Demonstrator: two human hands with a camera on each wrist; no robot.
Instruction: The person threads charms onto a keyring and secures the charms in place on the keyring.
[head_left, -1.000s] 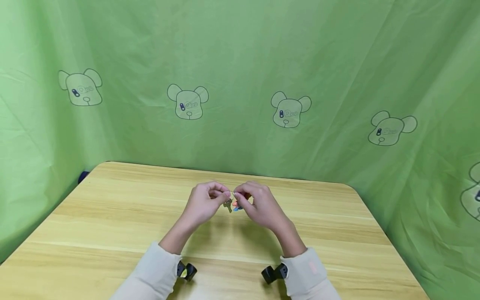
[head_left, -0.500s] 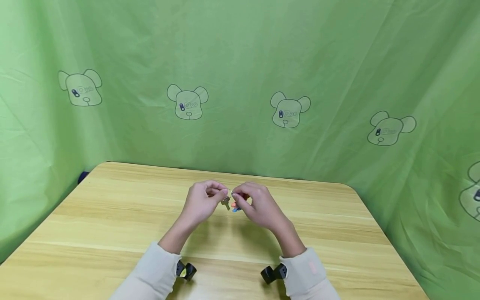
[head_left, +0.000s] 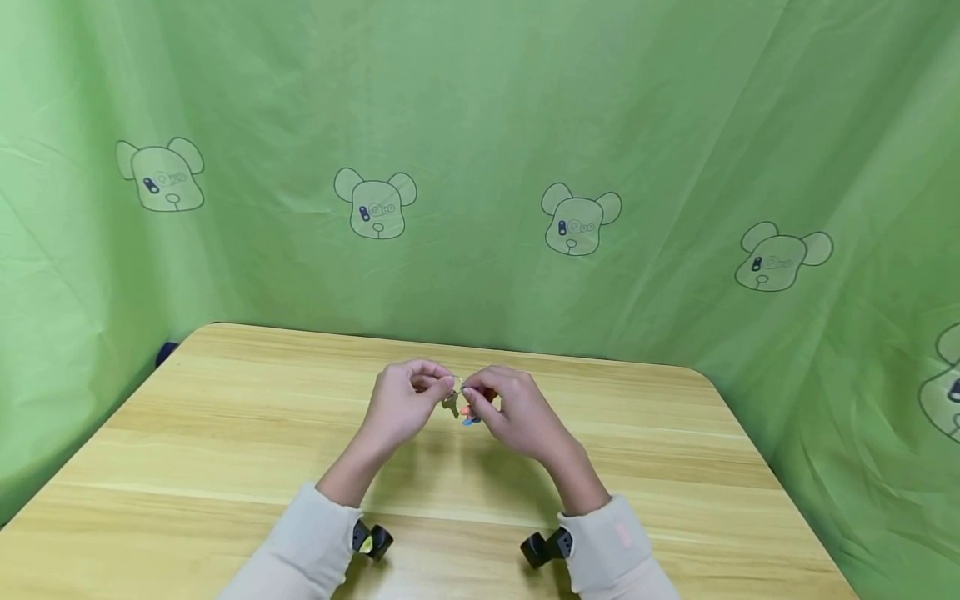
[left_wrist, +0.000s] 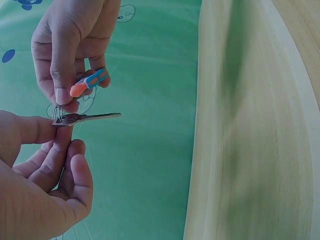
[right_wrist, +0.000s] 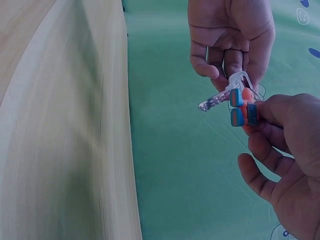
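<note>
Above the table, both hands meet at a thin wire key ring [left_wrist: 58,114]. My left hand [head_left: 405,402] pinches it between thumb and fingertips, close to the head of a metal key [left_wrist: 82,118]. The key's blade hangs down in the head view [head_left: 452,406]. Opposite, my right hand [head_left: 517,412] pinches the other side of the ring with thumb and index finger. A small orange and blue figure charm [right_wrist: 241,110] dangles just beneath the right fingertips. Fingertips cover part of the ring, so whether it is parted cannot be told.
A light wood-grain table [head_left: 225,433] with rounded far corners lies under the hands. Green cloth [head_left: 480,275] printed with bear heads hangs behind and at both sides. Black cameras are strapped at the left cuff [head_left: 372,543] and the right cuff [head_left: 546,547].
Both hands have shifted slightly to the left, with the key and charm moving along. Each hand keeps its pinch on the ring.
</note>
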